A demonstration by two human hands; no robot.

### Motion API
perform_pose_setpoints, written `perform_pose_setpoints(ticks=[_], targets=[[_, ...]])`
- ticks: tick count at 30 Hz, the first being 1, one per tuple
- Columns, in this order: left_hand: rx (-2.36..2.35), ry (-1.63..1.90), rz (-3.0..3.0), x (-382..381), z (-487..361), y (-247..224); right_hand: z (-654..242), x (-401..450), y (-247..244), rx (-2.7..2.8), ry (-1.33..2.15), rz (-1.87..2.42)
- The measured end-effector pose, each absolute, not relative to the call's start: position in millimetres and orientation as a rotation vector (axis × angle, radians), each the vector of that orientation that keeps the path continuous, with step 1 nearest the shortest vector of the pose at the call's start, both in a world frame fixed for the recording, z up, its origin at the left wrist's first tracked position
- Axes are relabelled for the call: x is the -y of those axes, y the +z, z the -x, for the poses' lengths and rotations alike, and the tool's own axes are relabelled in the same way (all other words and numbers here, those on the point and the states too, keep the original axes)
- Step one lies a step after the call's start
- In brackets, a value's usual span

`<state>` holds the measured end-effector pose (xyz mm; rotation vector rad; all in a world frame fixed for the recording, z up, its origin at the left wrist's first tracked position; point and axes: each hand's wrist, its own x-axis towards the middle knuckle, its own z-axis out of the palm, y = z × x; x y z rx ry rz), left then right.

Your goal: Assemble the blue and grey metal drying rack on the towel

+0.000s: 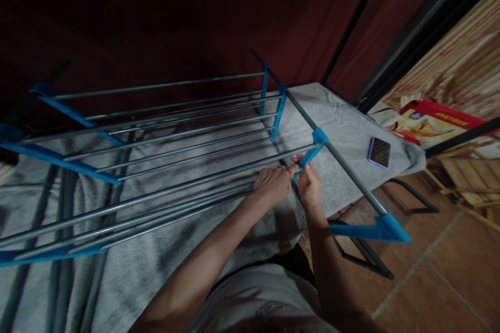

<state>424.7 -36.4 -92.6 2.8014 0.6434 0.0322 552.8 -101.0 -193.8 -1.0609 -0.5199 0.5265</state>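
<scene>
A drying rack of thin grey metal rods [167, 179] and blue plastic end pieces stands across the surface before me. My left hand [273, 183] is closed around the ends of the lower rods, its index finger reaching to the blue plastic bracket [311, 154]. From the other side, my right hand [310, 186] pinches that same bracket near its lower end. The bracket hangs from a grey side tube [347, 174], and one rod meets its upper part. The exact contact at the fingertips is partly hidden.
A grey cloth [332, 109] covers the surface below the rack. On it, to the right, lies a phone [378, 152]. Another blue bracket [371, 230] juts out near my right forearm. A red and yellow box [437, 124] and a wooden crate [469, 182] sit beyond.
</scene>
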Motion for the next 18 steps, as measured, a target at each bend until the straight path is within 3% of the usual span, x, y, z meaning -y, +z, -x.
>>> perform_pose_setpoints(ticks=[18], targets=[[-0.667, 0.022, -2.677, 36.4, -449.5, -74.0, -570.4, 79.0, -191.9, 0.616, 0.103, 1.533]])
